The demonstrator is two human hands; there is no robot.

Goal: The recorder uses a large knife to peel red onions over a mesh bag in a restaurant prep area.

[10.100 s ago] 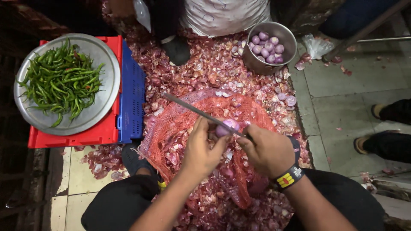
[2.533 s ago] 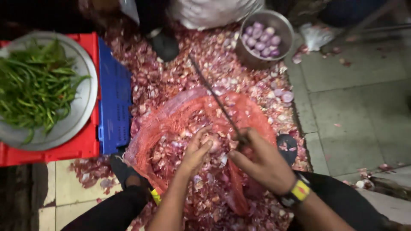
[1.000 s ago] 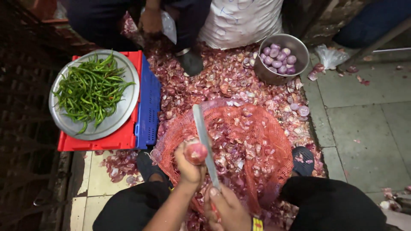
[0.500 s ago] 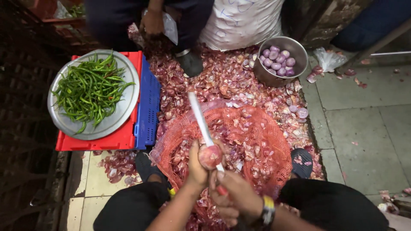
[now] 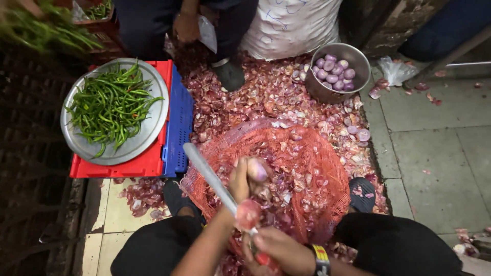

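Observation:
My left hand (image 5: 239,180) is closed around a pale peeled onion (image 5: 257,170) above a red mesh sack (image 5: 327,176) full of onion skins. At the bottom edge, my right hand (image 5: 279,249), with a wristband, grips the handle of a long knife (image 5: 207,174). Its blade points up and to the left. A reddish piece of onion (image 5: 248,214) sits against the blade just below my left hand.
A steel bowl (image 5: 358,57) of peeled onions stands at the upper right. A steel plate (image 5: 148,134) of green chillies rests on a red crate (image 5: 153,162) beside a blue crate (image 5: 179,130). Another person's hand (image 5: 186,28), their shoe (image 5: 230,75) and a white sack (image 5: 291,25) lie beyond the peels.
My right hand has dropped toward the bottom edge and the blade now leans further left. My left hand has lifted the onion up off the blade, leaving a reddish piece on it.

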